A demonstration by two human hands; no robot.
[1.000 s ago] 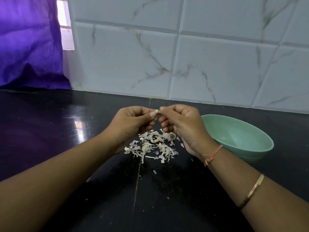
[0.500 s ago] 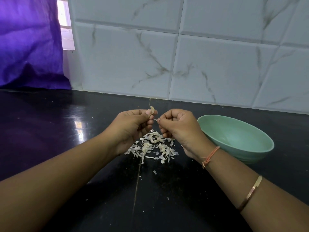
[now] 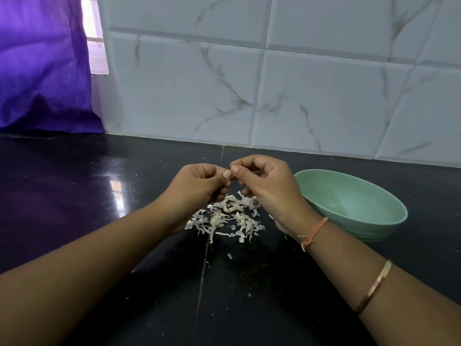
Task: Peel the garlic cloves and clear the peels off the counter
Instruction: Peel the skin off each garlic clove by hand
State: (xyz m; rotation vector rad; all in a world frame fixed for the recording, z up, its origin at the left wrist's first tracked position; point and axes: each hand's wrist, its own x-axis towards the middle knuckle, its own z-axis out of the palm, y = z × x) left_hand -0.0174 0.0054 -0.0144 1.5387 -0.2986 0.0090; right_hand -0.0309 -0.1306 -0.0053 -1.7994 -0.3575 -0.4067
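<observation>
The left hand (image 3: 197, 187) and the right hand (image 3: 269, 186) were held up together, thumbs touching. Each grip was curled tight, pinching a garlic clove (image 3: 232, 177) where the two hands met. The clove was almost all hidden by the fingers, so which way it pointed could not be told. Right under the hands, a pile of pale peels (image 3: 224, 219) lay on the black surface (image 3: 99, 196). A green bowl (image 3: 354, 203) sat just beside the right hand.
</observation>
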